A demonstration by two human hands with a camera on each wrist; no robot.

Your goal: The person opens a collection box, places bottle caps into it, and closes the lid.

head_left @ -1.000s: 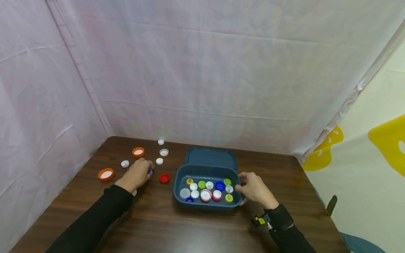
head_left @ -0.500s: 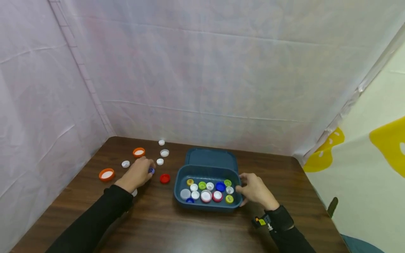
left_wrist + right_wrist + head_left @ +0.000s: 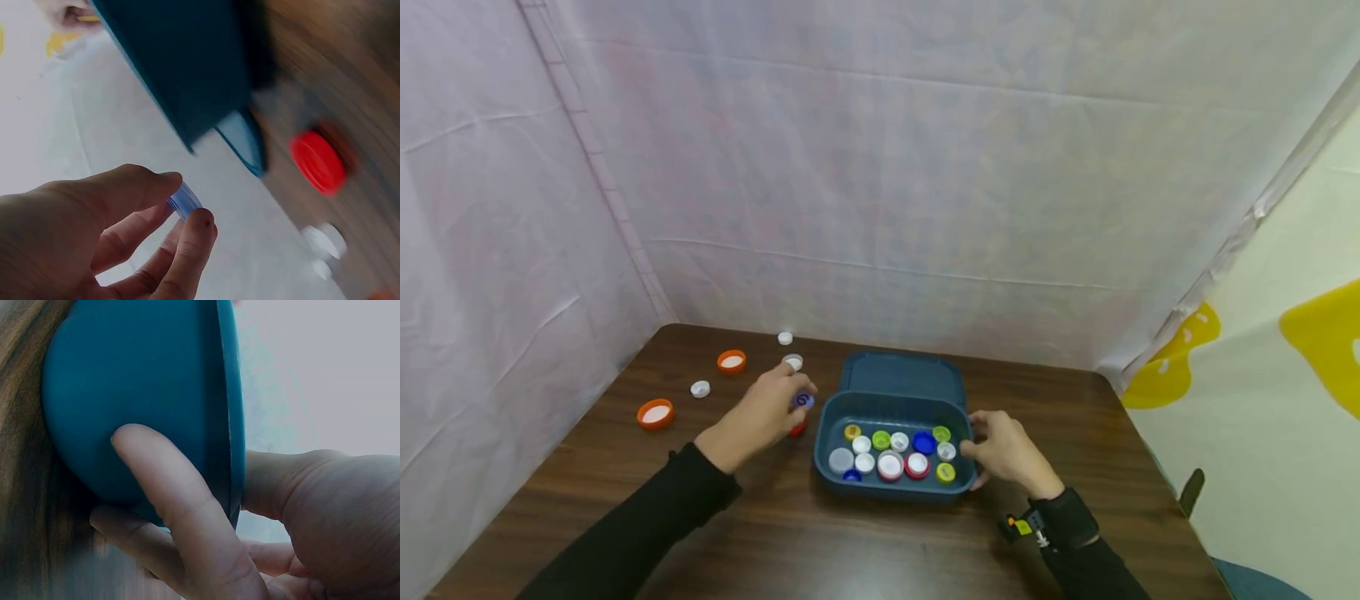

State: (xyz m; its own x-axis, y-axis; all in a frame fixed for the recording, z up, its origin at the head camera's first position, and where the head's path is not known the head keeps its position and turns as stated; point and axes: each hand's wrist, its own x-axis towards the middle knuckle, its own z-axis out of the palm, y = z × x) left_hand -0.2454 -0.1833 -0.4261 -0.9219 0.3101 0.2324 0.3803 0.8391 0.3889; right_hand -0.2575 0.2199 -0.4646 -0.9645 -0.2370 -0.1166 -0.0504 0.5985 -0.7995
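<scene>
My left hand [image 3: 760,417] pinches a blue-purple bottle cap [image 3: 803,400] between thumb and fingertips, up off the table and left of the blue box. The left wrist view shows this cap [image 3: 185,201] edge-on. A red cap [image 3: 797,428] on the table lies partly hidden beneath that hand. My right hand [image 3: 1011,454] grips the right end of the open dark blue box [image 3: 887,493]. In the right wrist view, fingers [image 3: 169,475] lie against the outer box wall [image 3: 144,381], while the thumb reaches over the rim. Several white, green, yellow, blue and red-rimmed caps lie inside the box.
On the left of the brown table [image 3: 850,550] are two orange caps [image 3: 731,361] and a white cap [image 3: 700,389]. Further white caps [image 3: 785,338] lie near the back edge. The box's lid [image 3: 902,373] is folded back behind it. White sheeting [image 3: 880,183] rises behind the table.
My left hand has lifted the blue-purple cap from the table and carried it right towards the box, over the red cap. The right hand keeps its hold on the box.
</scene>
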